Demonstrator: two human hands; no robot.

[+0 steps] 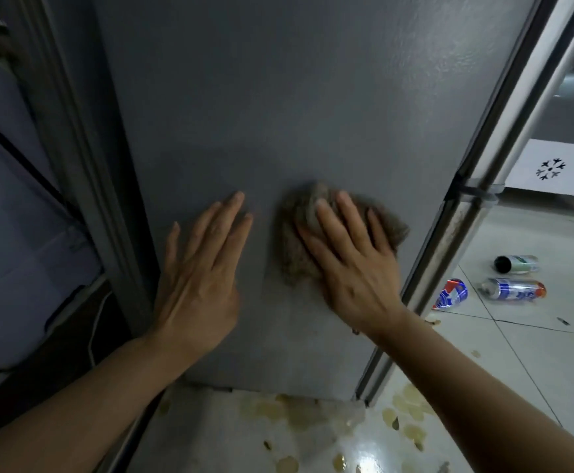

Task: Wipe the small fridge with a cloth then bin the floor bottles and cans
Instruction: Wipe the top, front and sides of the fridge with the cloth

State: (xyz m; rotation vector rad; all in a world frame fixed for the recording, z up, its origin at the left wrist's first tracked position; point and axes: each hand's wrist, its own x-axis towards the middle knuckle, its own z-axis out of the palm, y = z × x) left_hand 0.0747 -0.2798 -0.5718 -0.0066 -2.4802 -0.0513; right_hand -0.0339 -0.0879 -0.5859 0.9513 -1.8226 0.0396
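Two flat hands (278, 264), fuzzy crumpled cloth (299, 240) on matte grey fridge (278, 97).

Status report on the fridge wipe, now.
Right hand flat, pressing cloth on fridge side. Left hand open, bracing. Cans on floor, unbinned.

Pale glossy tiled floor (535, 353), leaf litter (412, 431) scattered; dim light.

grey fridge side (278, 97) upright, brown fuzzy cloth (296, 240) flat against it, three cans (514, 290) lying on floor tiles
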